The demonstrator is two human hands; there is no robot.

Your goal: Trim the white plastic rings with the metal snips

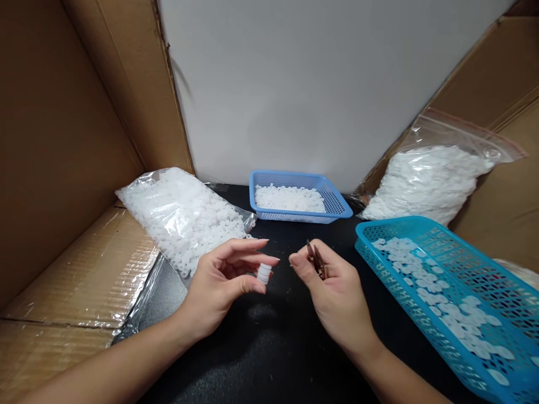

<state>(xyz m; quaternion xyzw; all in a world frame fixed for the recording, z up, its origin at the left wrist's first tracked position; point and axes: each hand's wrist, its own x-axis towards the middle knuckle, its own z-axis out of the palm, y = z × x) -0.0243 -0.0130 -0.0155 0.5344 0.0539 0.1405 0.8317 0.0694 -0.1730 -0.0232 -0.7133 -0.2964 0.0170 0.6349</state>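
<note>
Between the thumb and fingers of my left hand [229,275] is a short stack of white plastic rings [264,273], held upright with a slight tilt. My right hand [332,292] is closed around a small pair of dark thread snips [315,259], whose two pointed blades stick up apart from each other above the thumb. The hands face each other over the black table [278,348], a small gap between them. Curled fingers hide most of the snips' body.
A clear bag of small white rings [181,213] lies behind my left hand. At the back stands a blue basket [295,215] with white pieces. On the right are a turquoise basket [404,292] holding flat white pieces and a full zip bag [429,179]. Cardboard walls [126,67] enclose the sides.
</note>
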